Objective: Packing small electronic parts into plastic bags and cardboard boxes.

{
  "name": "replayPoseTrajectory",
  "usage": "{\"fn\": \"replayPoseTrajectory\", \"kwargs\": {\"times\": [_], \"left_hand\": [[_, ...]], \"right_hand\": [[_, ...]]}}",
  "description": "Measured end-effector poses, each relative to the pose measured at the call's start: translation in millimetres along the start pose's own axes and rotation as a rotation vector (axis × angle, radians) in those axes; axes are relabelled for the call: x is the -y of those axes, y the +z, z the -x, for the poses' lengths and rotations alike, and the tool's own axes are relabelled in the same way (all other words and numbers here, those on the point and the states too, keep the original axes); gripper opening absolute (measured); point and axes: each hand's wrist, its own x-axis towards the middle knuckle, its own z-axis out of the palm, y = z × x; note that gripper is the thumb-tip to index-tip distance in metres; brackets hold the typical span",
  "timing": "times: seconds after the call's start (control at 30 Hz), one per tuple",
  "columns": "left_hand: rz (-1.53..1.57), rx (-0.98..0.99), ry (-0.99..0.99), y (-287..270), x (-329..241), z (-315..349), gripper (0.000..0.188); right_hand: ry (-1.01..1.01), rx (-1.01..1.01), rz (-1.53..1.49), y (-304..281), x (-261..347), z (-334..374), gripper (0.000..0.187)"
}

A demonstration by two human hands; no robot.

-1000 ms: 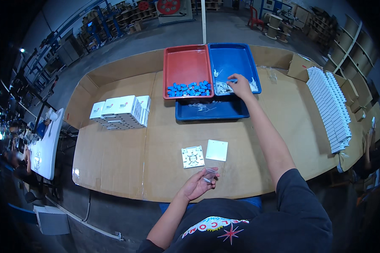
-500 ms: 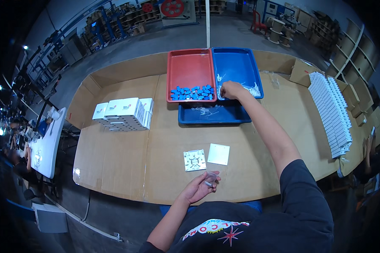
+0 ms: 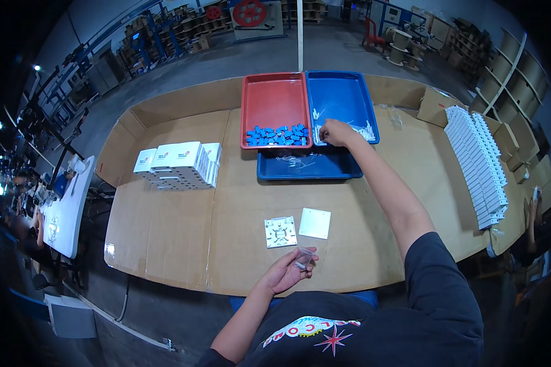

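Observation:
My left hand [image 3: 286, 271] is near the table's front edge, its fingers closed on a small clear plastic bag [image 3: 303, 257] with a little white piece inside. My right hand [image 3: 336, 133] reaches into the blue tray [image 3: 340, 92] at the back, its fingers pinched down among small white parts [image 3: 365, 133]; what they hold, if anything, is hidden. Just beyond my left hand lie a square white box base [image 3: 280, 232], its moulded inside facing up, and a flat white cover plate [image 3: 316, 223] to its right.
Left of the blue tray sits a red tray [image 3: 275, 101] with blue connectors [image 3: 278, 135]. A lower blue tray [image 3: 309, 169] holds clear bags. Stacked white boxes [image 3: 179, 165] stand left; a long row of white boxes [image 3: 476, 166] stands right. Cardboard walls [image 3: 190, 101] edge the table.
The right hand stays in the blue tray with only a slight shift among the white parts. The left hand keeps its hold on the bag. The whole view has shifted slightly.

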Motion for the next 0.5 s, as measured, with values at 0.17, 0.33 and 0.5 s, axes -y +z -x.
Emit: {"fn": "replayPoseTrajectory", "kwargs": {"times": [0.17,0.33,0.5], "left_hand": [[0.001,-0.012,0.006,0.2,0.1,1.6,0.055],[0.008,-0.010,0.000,2.1,2.1,2.1,0.056],[0.067,0.008,-0.003,-3.4,7.0,6.8,0.056]], "right_hand": [[-0.006,-0.037,0.079,2.4,5.8,-4.7,0.010],[-0.013,-0.165,-0.044,20.3,-28.6,-13.9,0.010],[0.063,-0.400,-0.536,23.4,-32.1,-17.7,0.015]]}}
